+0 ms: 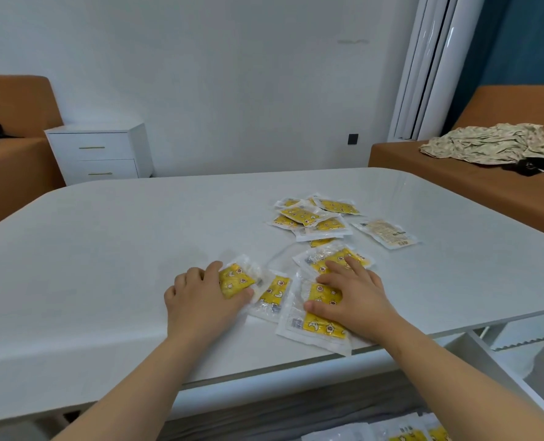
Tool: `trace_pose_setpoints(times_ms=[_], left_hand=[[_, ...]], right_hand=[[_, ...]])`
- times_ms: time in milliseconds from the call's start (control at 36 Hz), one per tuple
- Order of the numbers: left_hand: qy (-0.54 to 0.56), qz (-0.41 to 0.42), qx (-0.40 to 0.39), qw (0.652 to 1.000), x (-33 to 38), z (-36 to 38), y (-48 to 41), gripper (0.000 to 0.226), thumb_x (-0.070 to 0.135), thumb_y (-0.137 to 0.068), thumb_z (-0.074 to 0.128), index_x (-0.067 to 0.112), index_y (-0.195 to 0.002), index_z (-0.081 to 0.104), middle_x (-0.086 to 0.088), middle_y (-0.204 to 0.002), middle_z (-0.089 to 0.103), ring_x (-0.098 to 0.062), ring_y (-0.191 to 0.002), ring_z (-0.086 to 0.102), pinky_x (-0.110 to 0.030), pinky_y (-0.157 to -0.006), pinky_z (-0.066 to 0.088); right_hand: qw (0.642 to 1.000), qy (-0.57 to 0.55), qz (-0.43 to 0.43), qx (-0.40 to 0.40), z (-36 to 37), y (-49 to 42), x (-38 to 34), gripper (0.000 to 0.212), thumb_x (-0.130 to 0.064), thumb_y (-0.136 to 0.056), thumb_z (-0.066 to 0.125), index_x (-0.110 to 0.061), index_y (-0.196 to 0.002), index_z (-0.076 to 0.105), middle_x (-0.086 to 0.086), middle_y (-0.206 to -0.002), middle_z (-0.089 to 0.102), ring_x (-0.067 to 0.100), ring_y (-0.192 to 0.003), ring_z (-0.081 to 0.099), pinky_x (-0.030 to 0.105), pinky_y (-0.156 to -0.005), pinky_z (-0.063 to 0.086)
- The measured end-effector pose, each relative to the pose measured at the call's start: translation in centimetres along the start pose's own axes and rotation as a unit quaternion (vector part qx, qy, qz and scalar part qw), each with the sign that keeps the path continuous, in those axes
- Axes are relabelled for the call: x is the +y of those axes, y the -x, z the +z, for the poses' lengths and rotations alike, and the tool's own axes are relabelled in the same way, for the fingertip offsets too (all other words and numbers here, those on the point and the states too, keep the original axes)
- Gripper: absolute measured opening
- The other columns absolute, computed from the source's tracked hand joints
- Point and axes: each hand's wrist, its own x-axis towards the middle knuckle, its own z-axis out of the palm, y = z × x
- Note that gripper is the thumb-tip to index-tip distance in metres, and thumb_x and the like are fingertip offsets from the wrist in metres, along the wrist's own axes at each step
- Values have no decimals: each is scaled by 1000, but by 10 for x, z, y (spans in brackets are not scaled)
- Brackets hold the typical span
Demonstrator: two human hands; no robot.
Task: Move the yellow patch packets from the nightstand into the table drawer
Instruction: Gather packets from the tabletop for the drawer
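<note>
White wall [232, 74] is running across the back of the room, and a broad white table [89, 265] is taking up most of the view below it. Orange sofas are sitting on both sides, the left sofa [9, 122] and the right sofa [487, 192], which is carrying a crumpled patterned cloth [487, 144]. The white nightstand [102, 151] is standing against the wall just beside the left sofa, well apart from the table, with both its own drawers pushed in. An open drawer [493, 377] is jutting out under the table's near right edge, and a few drawer packets [407, 436] are lying in it at the bottom of the view.

The yellow patch packets are lying on the tabletop, right of centre. A far pile [315, 214] is overlapping loosely, with one pale packet [387, 233] lying face down just beside it. Nearer, a small cluster is lying under the hands.

The left hand [200, 297] is gripping a crumpled packet [235, 280], fingers and thumb curling round it. The right hand [350, 294] is pressing flat with straight, spread fingers: its thumb is resting on a large packet [321, 326] at the table's near edge, and its forefinger is reaching onto another packet [337, 257]. A middle packet [275, 294] is lying between the two hands.
</note>
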Motion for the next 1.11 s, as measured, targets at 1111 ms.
trace_pose_setpoints(times_ms=[1111], left_hand=[[-30,193,-138,971,12,-4,-11,41,45,-98,29,43,-139,30,11,-146,31,-16,-136,24,-35,-111,17]], right_hand=[[975,-60,197,81,-10,-27,16,62,-44,-85,51,-23,-140,32,5,-139,44,27,-132,33,40,-106,23]])
